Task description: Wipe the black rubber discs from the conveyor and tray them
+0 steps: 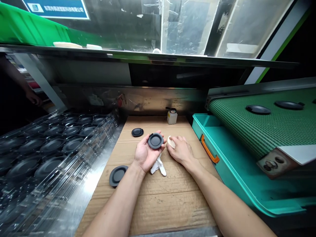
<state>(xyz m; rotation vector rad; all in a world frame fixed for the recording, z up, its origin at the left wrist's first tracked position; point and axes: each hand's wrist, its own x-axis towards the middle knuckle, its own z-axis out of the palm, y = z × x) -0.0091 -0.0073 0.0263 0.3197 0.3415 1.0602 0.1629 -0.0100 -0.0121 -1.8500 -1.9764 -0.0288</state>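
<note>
A round dark-grey plastic lid (155, 141) with a small tab lies in the upturned palm of my left hand (144, 153), its fingers curled around the far edge. My right hand (182, 149) rests palm down just to the right, thumb and fingers closed on a round cream-coloured pad (171, 142). The pad is close to the lid; whether they touch I cannot tell. Partly hidden beneath my left hand is a white glove (160, 166). Another dark lid (137, 132) lies beyond my left hand, and a larger one (118, 176) sits left of my forearm.
Cardboard (172, 207) covers the work surface. At its far end stands a small pump bottle (172, 117). Clear trays of black lids (51, 144) are on the left. On the right, a teal bin (237, 184) sits below a green conveyor belt (266, 128) carrying dark lids.
</note>
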